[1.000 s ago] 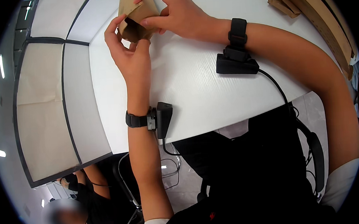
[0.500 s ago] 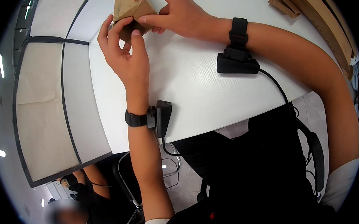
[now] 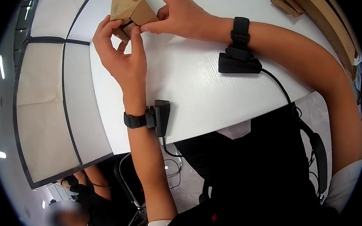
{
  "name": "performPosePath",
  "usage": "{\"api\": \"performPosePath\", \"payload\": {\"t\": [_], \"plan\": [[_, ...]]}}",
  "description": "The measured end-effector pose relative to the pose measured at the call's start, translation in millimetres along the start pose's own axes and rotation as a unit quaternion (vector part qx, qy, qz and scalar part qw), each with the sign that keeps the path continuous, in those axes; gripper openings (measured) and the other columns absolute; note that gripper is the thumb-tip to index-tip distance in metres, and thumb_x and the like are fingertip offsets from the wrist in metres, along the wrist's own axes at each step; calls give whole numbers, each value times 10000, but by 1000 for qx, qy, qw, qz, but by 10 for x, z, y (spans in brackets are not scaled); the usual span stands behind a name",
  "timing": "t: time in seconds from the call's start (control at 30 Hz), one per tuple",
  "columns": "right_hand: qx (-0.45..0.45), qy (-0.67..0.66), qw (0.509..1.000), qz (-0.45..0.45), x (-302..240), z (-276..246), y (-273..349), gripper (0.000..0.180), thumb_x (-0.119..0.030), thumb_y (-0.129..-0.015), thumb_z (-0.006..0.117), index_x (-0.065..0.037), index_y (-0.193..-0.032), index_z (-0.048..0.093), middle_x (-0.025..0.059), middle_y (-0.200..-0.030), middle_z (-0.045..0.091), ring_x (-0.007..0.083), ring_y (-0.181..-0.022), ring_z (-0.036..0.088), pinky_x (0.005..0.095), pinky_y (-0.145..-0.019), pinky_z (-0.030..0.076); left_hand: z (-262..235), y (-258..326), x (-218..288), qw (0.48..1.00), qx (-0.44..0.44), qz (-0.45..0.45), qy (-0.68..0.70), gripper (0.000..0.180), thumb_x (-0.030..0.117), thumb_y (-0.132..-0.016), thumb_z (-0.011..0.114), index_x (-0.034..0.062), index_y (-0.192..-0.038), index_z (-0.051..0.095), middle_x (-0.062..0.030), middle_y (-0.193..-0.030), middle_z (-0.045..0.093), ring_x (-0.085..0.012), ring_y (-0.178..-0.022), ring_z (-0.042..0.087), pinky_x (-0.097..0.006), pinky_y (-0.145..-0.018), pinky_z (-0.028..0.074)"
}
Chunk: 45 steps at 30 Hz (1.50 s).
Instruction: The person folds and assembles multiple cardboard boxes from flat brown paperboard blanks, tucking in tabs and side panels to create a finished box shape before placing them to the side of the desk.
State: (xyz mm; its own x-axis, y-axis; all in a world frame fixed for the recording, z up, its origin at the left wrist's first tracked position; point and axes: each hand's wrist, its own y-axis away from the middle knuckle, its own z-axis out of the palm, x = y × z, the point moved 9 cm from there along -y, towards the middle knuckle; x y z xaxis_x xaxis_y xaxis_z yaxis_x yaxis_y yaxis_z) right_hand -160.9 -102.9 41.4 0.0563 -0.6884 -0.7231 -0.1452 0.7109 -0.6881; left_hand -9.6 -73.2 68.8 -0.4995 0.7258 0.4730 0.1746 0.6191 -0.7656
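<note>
A small brown cardboard box [image 3: 122, 6] is held above the far left part of the white table [image 3: 196, 87], partly cut off by the top of the view. Its near end faces me, with flaps folded inward and a narrow dark gap between them. My left hand [image 3: 123, 60] is closed on the box's near left side, fingers on the left edge and thumb against the end flaps. My right hand [image 3: 180, 15] grips the right side, fingers over the top and thumb at the lower right corner of the end. The inside of the box is mostly hidden.
Brown cardboard pieces [image 3: 323, 15] lie along the table's right edge. A pale panelled partition [image 3: 46, 112] borders the left. Black devices [image 3: 163, 118] with cables are strapped to both wrists. Another person [image 3: 92, 216] sits beyond the partition, lower left.
The wide dark opening at the box's near end has narrowed as the flaps folded inward. My left hand has shifted slightly left; the right hand has hardly moved.
</note>
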Motion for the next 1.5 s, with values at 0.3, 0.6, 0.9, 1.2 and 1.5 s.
{"api": "performPosePath", "payload": {"t": [0.3, 0.6, 0.9, 1.2, 1.5], "plan": [[14, -26, 999, 26, 44, -16, 5, 622, -3, -843, 755, -46, -1381, 445, 155, -1311, 528, 216, -1052, 634, 309, -749, 582, -51, -41, -33, 994, -40, 18, 99, 233, 77, -979, 602, 55, -1210, 613, -158, -1439, 509, -281, -1328, 532, -387, -910, 615], [-3, -22, 1000, 10, 10, 15, 1, 602, 10, -840, 750, -44, -1363, 457, 159, -1321, 506, 245, -1078, 627, 322, -782, 585, -2, 14, -30, 999, 25, 13, 37, 183, 81, -953, 669, 63, -1134, 656, -143, -1330, 546, -271, -1301, 550, -349, -809, 644], [-3, -20, 1000, 2, -2, 8, 4, 592, 12, -842, 749, -44, -1356, 461, 171, -1312, 505, 263, -1092, 630, 328, -796, 590, 7, 45, 2, 999, 48, 8, -13, 220, 70, -932, 691, 44, -1143, 637, -149, -1323, 553, -268, -1278, 571, -341, -795, 654], [5, 5, 1000, 0, -8, -9, 8, 599, -9, -852, 762, -39, -1363, 451, 183, -1339, 501, 280, -1129, 628, 330, -815, 600, -38, 26, -64, 995, 51, -20, 81, 358, 85, -944, 717, -6, -1250, 553, -153, -1311, 581, -273, -1215, 613, -351, -802, 651], [-8, -23, 1000, 6, 17, 26, 1, 596, -41, -873, 760, -32, -1378, 443, 179, -1337, 509, 271, -1142, 622, 323, -807, 604, -91, 44, -43, 993, 80, -33, 83, 412, 89, -951, 739, -14, -1292, 531, -150, -1258, 596, -249, -1156, 630, -350, -868, 616]]}}
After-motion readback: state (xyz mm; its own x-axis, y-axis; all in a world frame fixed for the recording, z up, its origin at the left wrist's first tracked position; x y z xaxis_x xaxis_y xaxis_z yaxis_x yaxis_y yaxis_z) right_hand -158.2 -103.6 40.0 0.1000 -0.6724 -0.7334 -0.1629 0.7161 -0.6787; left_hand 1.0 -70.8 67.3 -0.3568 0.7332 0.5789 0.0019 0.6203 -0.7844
